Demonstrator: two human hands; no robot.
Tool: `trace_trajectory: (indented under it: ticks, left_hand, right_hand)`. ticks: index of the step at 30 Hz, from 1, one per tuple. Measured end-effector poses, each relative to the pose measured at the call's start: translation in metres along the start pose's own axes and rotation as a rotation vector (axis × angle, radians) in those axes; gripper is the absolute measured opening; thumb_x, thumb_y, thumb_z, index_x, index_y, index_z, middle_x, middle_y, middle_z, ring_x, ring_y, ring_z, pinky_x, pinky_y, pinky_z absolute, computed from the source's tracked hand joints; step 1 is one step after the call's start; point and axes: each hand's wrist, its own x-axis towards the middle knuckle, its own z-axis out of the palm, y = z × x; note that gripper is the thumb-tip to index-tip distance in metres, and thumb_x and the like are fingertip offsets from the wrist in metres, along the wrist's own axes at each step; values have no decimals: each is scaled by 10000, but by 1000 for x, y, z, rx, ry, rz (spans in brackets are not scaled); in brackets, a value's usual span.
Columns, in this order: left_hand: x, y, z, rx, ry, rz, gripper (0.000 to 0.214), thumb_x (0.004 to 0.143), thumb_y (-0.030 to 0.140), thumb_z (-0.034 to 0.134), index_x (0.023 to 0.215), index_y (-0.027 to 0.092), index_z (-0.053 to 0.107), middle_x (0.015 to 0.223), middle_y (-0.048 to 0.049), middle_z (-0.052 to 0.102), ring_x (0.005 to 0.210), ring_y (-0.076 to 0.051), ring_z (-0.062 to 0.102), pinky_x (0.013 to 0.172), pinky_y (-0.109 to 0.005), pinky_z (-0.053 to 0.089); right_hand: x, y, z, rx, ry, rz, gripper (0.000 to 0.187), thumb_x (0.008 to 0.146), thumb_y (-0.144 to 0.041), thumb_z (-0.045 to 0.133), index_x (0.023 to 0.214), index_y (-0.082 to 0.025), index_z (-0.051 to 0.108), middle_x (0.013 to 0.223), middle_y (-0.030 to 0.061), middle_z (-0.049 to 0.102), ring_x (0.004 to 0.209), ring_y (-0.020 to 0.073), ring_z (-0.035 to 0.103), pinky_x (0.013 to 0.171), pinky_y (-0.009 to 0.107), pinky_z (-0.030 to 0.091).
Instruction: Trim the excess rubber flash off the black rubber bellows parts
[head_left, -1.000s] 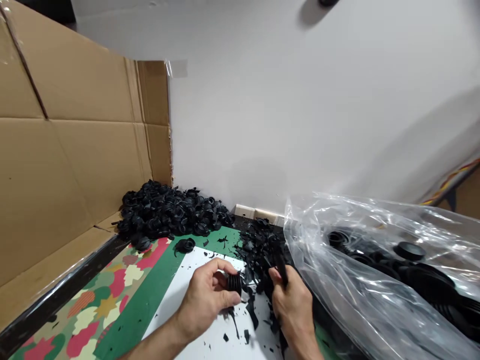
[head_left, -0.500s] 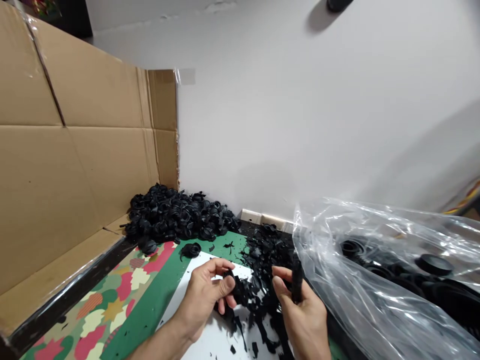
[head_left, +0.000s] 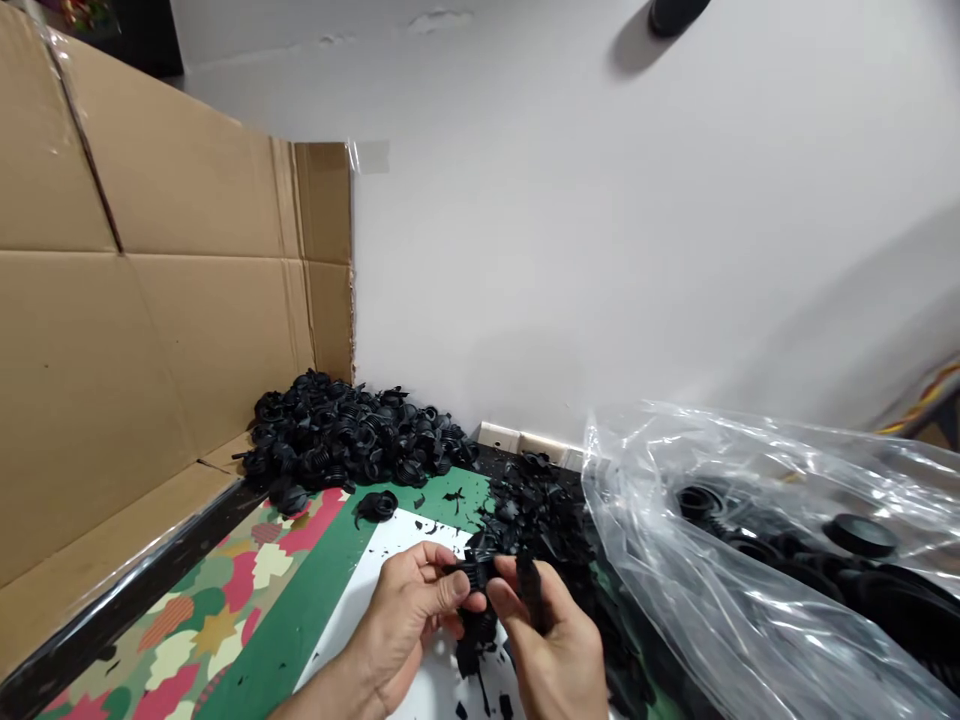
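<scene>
My left hand (head_left: 409, 610) is closed around a small black ribbed rubber part (head_left: 474, 576), pinched between thumb and fingers. My right hand (head_left: 551, 640) sits right beside it, fingers curled around a thin black tool (head_left: 529, 592), its thumb touching the same part. Both hands hover over a white sheet (head_left: 390, 610) scattered with black rubber scraps (head_left: 540, 520).
A heap of black rubber parts (head_left: 345, 440) lies in the far corner against a cardboard wall (head_left: 150, 330). A clear plastic bag (head_left: 757, 560) holding more black parts fills the right side. A green and patterned mat (head_left: 225, 620) covers the left of the table.
My right hand moved left and closed in on the left hand, so both now meet at the rubber part. The left hand has lifted slightly.
</scene>
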Motion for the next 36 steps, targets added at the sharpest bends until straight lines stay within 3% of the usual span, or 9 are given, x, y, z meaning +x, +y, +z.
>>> trace_trajectory:
  ticks: [7,12,16,20,23,28,33,36]
  left_hand:
    - [-7,-12,5,65,7,91,409,441,338,913,620,142,601,562,34,604,487,-95,564,469,-193,423]
    - [-5,-17,4,61,51,121,359,505,313,884,598,148,579,547,31,602,487,-100,548,510,-214,420]
    - [-6,-15,5,78,49,148,335,508,283,872,600,152,577,555,35,594,512,-108,541,527,-222,415]
    - [-6,-12,6,174,4,133,292,512,258,851,583,147,591,530,33,574,512,-112,513,528,-231,401]
    - [-7,-13,7,275,-20,125,248,543,261,824,608,140,618,522,34,556,511,-110,480,528,-234,376]
    - [-9,-15,9,390,-46,136,219,556,251,781,575,148,588,537,43,498,533,-114,435,520,-236,326]
    - [-7,-13,7,553,-17,261,174,579,192,658,464,164,530,588,29,453,597,-135,413,561,-248,307]
    - [-9,-9,5,575,-53,212,196,599,218,626,452,177,503,581,30,449,552,-127,404,525,-247,289]
  right_hand:
    - [4,17,1,-152,30,-159,145,713,-321,653,798,-209,689,850,60,662,803,242,633,716,332,501]
    - [-8,9,10,-128,93,32,206,750,-417,622,734,-211,634,668,21,658,620,207,600,578,282,464]
    - [-8,3,11,-111,38,95,210,717,-403,631,727,-195,661,637,22,667,593,205,598,553,271,461]
    - [0,8,4,-57,-68,49,211,723,-368,618,781,-180,695,718,46,692,668,223,628,602,290,492]
    - [5,15,-1,-61,-138,60,193,700,-364,641,720,-176,682,676,40,681,635,221,625,583,299,502]
    - [4,17,-2,-109,-52,43,198,707,-360,597,592,-199,601,568,2,616,555,188,580,523,266,466]
    - [-2,15,11,-165,44,3,301,751,-457,541,563,-222,544,490,-2,573,476,179,526,466,263,425]
    - [-1,18,16,-200,65,-1,348,752,-504,540,534,-235,521,453,-7,552,436,177,502,431,262,398]
